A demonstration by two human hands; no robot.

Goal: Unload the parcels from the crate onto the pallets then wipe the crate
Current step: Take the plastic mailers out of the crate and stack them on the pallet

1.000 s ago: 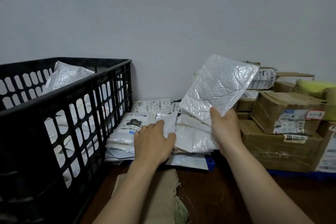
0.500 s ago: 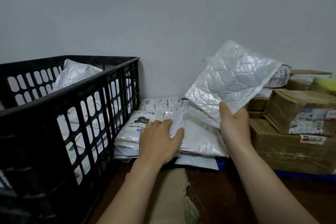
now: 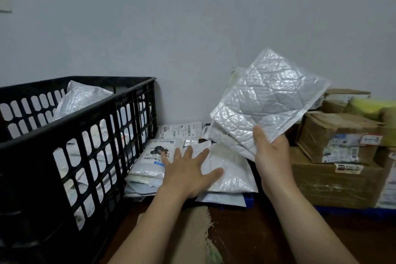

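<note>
Left: black lattice-walled plastic crate (image 3: 64, 122), standing against the grey wall; a white poly parcel (image 3: 83, 98) rises above its rim, and further pale parcels show through the wall openings.

Centre: pile of flat mailers (image 3: 231, 169) lying just beside the crate's right wall, on a blue pallet (image 3: 248, 202) of which only an edge shows. The topmost mailer on the left side of the pile carries a printed label (image 3: 157, 153). The left hand (image 3: 188, 174) lies palm-down on this pile, its fingers straight and spread, gripping nothing. A frayed tan cloth (image 3: 190, 233) lies below the wrist on the brown surface.

Centre-right: right hand (image 3: 272, 156) gripping a silver bubble mailer (image 3: 270, 100) by its lower edge, thumb on the near face; the mailer is held tilted, above the pile and clear of the crate.

Right: stacked cardboard boxes (image 3: 336, 137) with shipping labels, and a yellow parcel (image 3: 368, 105) behind them.
</note>
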